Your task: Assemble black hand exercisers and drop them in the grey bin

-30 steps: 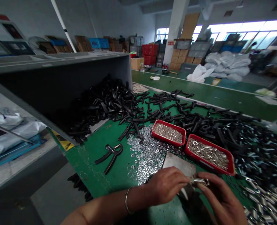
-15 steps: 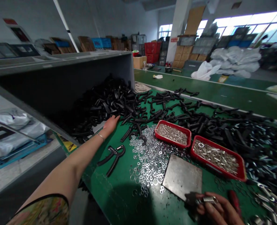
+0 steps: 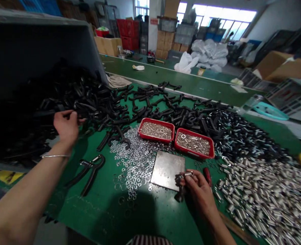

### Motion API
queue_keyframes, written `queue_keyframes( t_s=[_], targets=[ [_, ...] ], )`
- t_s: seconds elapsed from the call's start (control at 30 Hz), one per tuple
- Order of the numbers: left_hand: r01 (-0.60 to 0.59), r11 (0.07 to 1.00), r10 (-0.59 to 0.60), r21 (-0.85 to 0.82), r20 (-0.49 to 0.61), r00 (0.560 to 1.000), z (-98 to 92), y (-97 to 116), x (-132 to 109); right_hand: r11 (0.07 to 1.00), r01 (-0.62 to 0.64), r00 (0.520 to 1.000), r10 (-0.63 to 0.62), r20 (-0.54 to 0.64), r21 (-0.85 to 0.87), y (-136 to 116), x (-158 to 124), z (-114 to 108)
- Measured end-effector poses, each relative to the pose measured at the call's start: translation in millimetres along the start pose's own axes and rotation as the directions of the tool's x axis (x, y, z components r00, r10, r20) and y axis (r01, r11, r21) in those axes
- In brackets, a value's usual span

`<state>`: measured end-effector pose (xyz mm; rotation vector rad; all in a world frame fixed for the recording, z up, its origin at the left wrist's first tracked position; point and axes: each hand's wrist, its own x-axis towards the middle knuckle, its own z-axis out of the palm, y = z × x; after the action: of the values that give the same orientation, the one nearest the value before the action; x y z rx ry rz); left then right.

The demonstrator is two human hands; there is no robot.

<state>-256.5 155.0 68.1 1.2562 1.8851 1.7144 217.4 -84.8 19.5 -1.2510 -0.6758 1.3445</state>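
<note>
My left hand (image 3: 67,127) is at the edge of the heap of black plastic handles (image 3: 89,98) that spills out of a grey crate. Its fingers are curled in a pinch, and what lies between them is lost against the black pieces. My right hand (image 3: 201,192) grips a metal coil spring (image 3: 188,174) with a dark part attached, beside the right edge of a flat steel plate (image 3: 167,169). On the green tabletop near my left forearm lies an assembled black hand grip strengthener (image 3: 90,172) with a spring across its top.
Loose metal rings (image 3: 134,163) spread left of the plate. Two red trays (image 3: 174,131) of small metal parts stand behind it. Coil springs (image 3: 262,194) and dark bolts (image 3: 244,136) are heaped at right. The tipped grey crate (image 3: 95,51) flanks the left. A red-handled tool (image 3: 207,176) lies by my right hand.
The view has swung right. My left hand's fingers, stretched out before, are now curled at the heap. My right hand, still gripping the spring, shows more fully beside the plate.
</note>
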Motion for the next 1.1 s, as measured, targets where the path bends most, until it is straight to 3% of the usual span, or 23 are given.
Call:
queue_keyframes(
  t_s=[0.07, 0.1, 0.13, 0.17, 0.23, 0.27, 0.33, 0.4, 0.5, 0.53, 0.6, 0.7, 0.8, 0.9, 1.0, 1.1],
  targets=[
    [0.004, 0.994, -0.006, -0.109, -0.019, 1.0, 13.6, 21, -39, 0.999, 0.039, 0.999, -0.038, -0.028, 0.026, -2, 5, 4],
    [0.015, 0.976, -0.002, -0.216, 0.06, 0.998, 23.0, 33, -70, 0.996, 0.075, 0.996, -0.073, -0.053, 0.046, -4, 9, 8],
    [0.063, 0.943, 0.011, -0.327, 0.219, 0.976, 33.4, 46, -108, 0.99, 0.12, 0.99, -0.113, -0.084, 0.074, -7, 14, 13],
    [0.148, 0.907, 0.015, -0.393, 0.382, 0.924, 44.2, 59, -149, 0.979, 0.169, 0.981, -0.156, -0.118, 0.11, -11, 20, 18],
    [0.354, 0.865, -0.023, -0.356, 0.676, 0.736, 63.6, 79, -233, 0.951, 0.241, 0.961, -0.207, -0.183, 0.192, -18, 33, 27],
    [0.441, 0.844, -0.039, -0.307, 0.783, 0.62, 71.3, 86, -270, 0.943, 0.254, 0.955, -0.209, -0.209, 0.217, -21, 38, 30],
    [0.517, 0.83, -0.022, -0.209, 0.914, 0.405, 82.4, 94, -321, 0.941, 0.27, 0.944, -0.217, -0.247, 0.204, -24, 44, 32],
    [0.414, 0.9, 0.024, -0.137, 0.963, 0.267, 89.0, 99, -340, 0.941, 0.313, 0.925, -0.272, -0.265, 0.126, -24, 42, 30],
    [0.064, 0.994, 0.078, -0.089, 0.985, 0.153, 95.0, 105, -337, 0.937, 0.347, 0.921, -0.333, -0.202, 0.039, -17, 30, 31],
    [-0.011, 0.995, 0.096, -0.096, 0.986, 0.135, 96.5, 108, -334, 0.944, 0.328, 0.934, -0.319, -0.163, 0.029, -15, 25, 32],
    [-0.038, 0.988, 0.151, -0.147, 0.98, 0.129, 99.4, 112, -331, 0.955, 0.297, 0.95, -0.293, -0.103, 0.019, -12, 19, 35],
    [0.072, 0.973, 0.203, -0.221, 0.959, 0.196, 102.9, 111, -328, 0.938, 0.346, 0.934, -0.346, -0.094, -0.012, -16, 16, 29],
    [0.314, 0.933, 0.082, -0.178, 0.952, 0.295, 107.5, 103, -320, 0.933, 0.358, 0.926, -0.361, -0.111, -0.045, -22, 17, 16],
    [0.502, 0.852, -0.035, -0.149, 0.941, 0.338, 114.6, 96, -311, 0.961, 0.275, 0.956, -0.277, -0.095, -0.026, -19, 15, 11],
    [0.531, 0.838, -0.085, -0.127, 0.93, 0.358, 121.8, 95, -311, 0.97, 0.243, 0.968, -0.243, -0.069, -0.003, -10, 10, 19],
    [0.543, 0.835, -0.13, -0.085, 0.93, 0.345, 126.4, 97, -317, 0.963, 0.267, 0.961, -0.269, -0.07, -0.035, -2, 8, 29]
  ],
)
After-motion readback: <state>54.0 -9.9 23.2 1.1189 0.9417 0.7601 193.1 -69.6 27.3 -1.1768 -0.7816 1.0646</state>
